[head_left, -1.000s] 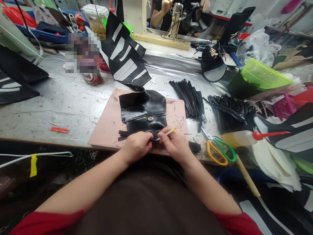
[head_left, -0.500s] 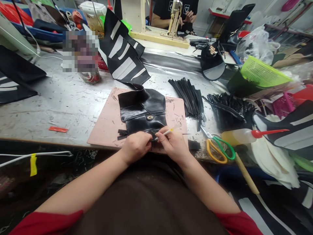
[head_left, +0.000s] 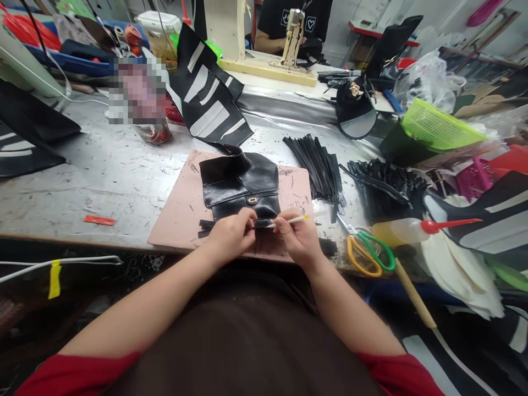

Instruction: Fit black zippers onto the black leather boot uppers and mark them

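A shiny black leather piece with a small gold clasp (head_left: 241,181) lies on a pinkish board (head_left: 175,220) in front of me. At its near edge my left hand (head_left: 231,234) is closed, thumb and fingers pinching the black leather. Between the thumb and fingers of my right hand (head_left: 300,239) is a slim white pen-like stick with a yellow band (head_left: 295,220). Its tip points left and meets the leather edge beside my left fingers. Short black strips (head_left: 205,226) stick out left of my left hand.
Orange-and-green scissors (head_left: 365,250), a red-nozzled bottle (head_left: 398,231) and a wooden-handled tool (head_left: 416,294) lie right. Bundled black strips (head_left: 315,165) sit beyond the board. White-striped black pieces (head_left: 210,102) lie at the back, near a sewing machine (head_left: 293,44) with a person behind. An orange strip (head_left: 99,220) lies left.
My hands have drawn slightly apart, baring the leather edge between them. The white stick has tilted flatter. Behind the machine, the person's hands have come down.
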